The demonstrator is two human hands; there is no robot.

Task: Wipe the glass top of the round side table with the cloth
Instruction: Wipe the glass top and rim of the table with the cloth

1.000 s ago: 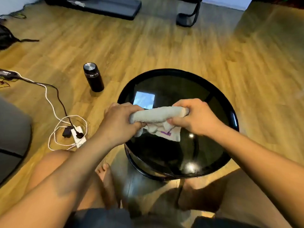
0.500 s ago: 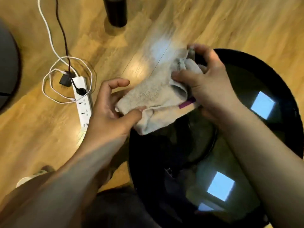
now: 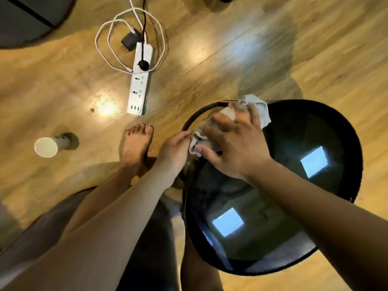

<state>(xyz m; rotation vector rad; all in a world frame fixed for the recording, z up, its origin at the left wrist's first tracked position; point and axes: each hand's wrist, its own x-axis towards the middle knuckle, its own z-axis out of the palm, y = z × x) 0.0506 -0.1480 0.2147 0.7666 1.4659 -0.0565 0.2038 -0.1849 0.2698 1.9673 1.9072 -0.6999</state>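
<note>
- Cloth: grey, crumpled into a loose band. It lies on the far-left part of the glass, right at the rim, and most of it is covered by my hand.
- Cloth, long axis: it runs on a diagonal, roughly following the curve of the rim. The near end is by my left fingertips. The far end sticks out past my right fingertips, pointing away from me and to the right.
- Right hand: palm down on the cloth, fingers spread and fairly straight. It presses the cloth to the glass rather than closing round it.
- Left hand: just outside the rim, fingers reaching to the cloth's near end. Whether they pinch it or only touch it I cannot tell.
- Glass top: dark, reflecting two bright squares. The near and right parts are bare of the cloth.
- Table rim: black, round.
- Step in hand, as I judge it: the cloth is set down at the edge and the wiping stroke is at or near its start.
- Next move, as I judge it: keep the palm flat and draw the cloth across towards the bare glass, with the left hand letting go or steadying the table.
- Surroundings: power strip with a coiled white cable, a cup and my bare foot, all on the wooden floor.
</note>
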